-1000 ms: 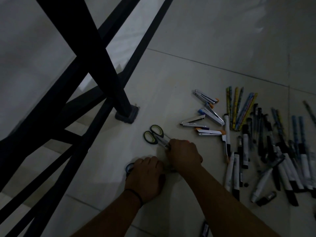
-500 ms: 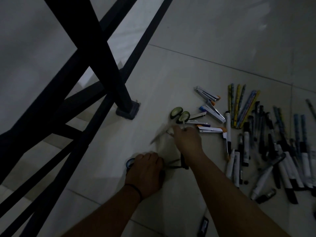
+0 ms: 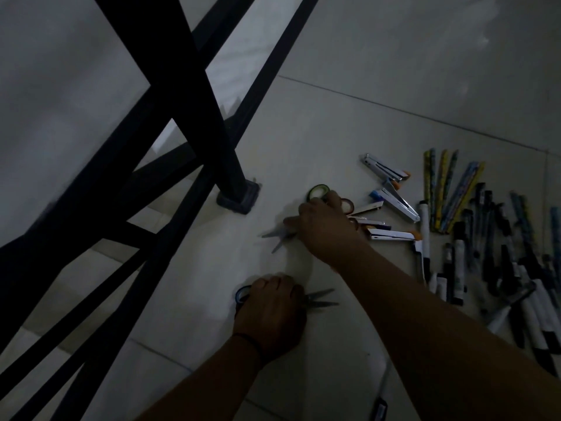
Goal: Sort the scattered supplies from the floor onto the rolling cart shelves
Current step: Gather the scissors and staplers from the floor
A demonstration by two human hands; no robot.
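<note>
The green-handled scissors with pale steel blades (image 3: 303, 217) lay low over the pale tiled floor (image 3: 349, 123), the right hand (image 3: 326, 227) curled round their middle, blades (image 3: 277, 235) sticking out to the left and one green loop showing past the knuckles. Nearer the camera, the left hand (image 3: 270, 311) gripped a second pair, the blue-handled scissors (image 3: 252, 296), pressed to the floor with the blade tips pointing right. Both grips were closed on scissors, though the dim light left the exact finger placement hard to make out.

The sorting looked barely begun: nothing could be seen on the black metal cart frame (image 3: 170, 165), and nearly all the supplies remained on the floor. To the right lay several silver staplers with orange ends (image 3: 391, 205), a fan of patterned yellow and blue pencils (image 3: 446, 192), and a dense heap of black-and-white markers (image 3: 510, 268).

The cart's foot (image 3: 238, 199) stood just left of the right hand, and its crossing bars would likely crowd any lift toward the shelves.
</note>
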